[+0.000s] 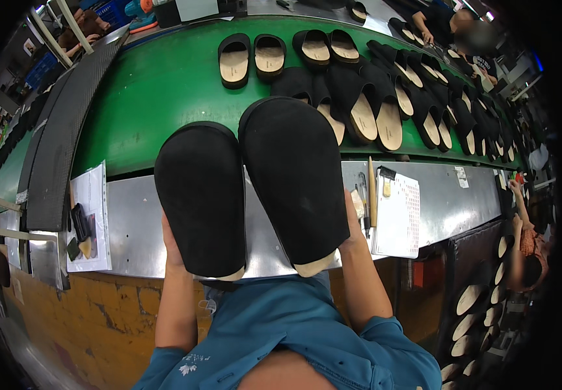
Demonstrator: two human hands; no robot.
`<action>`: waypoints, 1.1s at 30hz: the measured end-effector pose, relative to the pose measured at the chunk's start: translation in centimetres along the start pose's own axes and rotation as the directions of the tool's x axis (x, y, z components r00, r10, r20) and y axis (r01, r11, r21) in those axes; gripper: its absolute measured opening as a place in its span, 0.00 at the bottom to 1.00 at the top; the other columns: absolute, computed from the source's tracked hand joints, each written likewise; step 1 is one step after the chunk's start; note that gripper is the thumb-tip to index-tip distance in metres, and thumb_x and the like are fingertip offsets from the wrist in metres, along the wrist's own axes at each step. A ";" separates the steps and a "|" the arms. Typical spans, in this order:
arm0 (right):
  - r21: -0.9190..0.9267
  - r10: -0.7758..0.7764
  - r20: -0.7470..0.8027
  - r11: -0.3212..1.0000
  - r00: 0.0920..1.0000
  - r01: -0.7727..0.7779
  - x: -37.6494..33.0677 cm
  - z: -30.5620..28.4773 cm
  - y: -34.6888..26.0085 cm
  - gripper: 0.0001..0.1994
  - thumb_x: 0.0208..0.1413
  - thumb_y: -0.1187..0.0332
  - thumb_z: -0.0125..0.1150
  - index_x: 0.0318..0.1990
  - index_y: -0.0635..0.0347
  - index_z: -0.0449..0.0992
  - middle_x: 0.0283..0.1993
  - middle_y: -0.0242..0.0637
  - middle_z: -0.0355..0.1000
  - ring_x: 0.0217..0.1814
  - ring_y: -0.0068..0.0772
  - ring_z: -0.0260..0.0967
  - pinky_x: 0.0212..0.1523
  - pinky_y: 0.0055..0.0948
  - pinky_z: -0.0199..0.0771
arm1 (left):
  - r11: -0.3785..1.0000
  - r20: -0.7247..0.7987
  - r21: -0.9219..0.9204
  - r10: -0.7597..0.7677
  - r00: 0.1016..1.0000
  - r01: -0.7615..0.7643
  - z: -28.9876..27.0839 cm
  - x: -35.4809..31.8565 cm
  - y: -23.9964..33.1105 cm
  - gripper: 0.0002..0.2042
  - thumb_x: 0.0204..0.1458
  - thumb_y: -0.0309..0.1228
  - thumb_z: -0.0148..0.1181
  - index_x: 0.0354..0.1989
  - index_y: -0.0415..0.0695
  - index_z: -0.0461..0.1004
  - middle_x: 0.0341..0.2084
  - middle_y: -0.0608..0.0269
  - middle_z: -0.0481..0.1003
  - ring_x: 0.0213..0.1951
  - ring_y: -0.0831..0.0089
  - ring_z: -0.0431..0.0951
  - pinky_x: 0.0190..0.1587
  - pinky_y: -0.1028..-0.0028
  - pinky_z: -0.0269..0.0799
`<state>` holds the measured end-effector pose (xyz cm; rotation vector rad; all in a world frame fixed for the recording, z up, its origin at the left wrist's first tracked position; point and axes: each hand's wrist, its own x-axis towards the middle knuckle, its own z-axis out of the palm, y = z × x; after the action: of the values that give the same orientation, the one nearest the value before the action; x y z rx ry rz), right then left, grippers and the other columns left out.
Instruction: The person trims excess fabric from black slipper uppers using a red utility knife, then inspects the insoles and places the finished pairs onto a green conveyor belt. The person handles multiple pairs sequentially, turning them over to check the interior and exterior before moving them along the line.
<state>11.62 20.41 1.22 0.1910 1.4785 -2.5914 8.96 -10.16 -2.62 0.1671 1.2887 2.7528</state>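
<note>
Two black slippers with closed toes and pale insoles are held up side by side in front of me, toes pointing away. My left hand (172, 246) is wrapped around the outer side of the left slipper (200, 195), its fingers mostly hidden behind it. Along the outer edge of the right slipper (297, 175), my right hand (354, 224) grips in the same way. The right slipper looks slightly higher and larger. Only a strip of cream insole shows at each heel end.
Across the green conveyor belt (144, 97) lie several pairs of black slippers (234, 62). A metal ledge (131, 227) runs before me, bearing a paper sheet in a sleeve (95, 195), a notepad (398, 208) and pens. Other people (440, 29) work at far right; a slipper rack (466, 299) stands at right.
</note>
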 end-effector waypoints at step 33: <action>-0.948 -0.786 -0.237 0.060 0.571 -0.311 -3.9 -16.7 -3.2 0.14 0.56 0.68 0.60 0.48 0.64 0.76 0.53 0.47 0.71 0.58 0.48 0.66 0.60 0.39 0.64 | 0.293 -0.107 0.956 0.308 0.945 0.013 -0.4 -1.2 -1.6 0.22 0.62 0.30 0.52 0.64 0.37 0.61 0.57 0.53 0.67 0.55 0.66 0.70 0.57 0.71 0.64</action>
<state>15.43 36.69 -3.74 0.9809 3.5319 -0.7031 10.19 -9.68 -4.17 -0.0418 2.9868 1.6526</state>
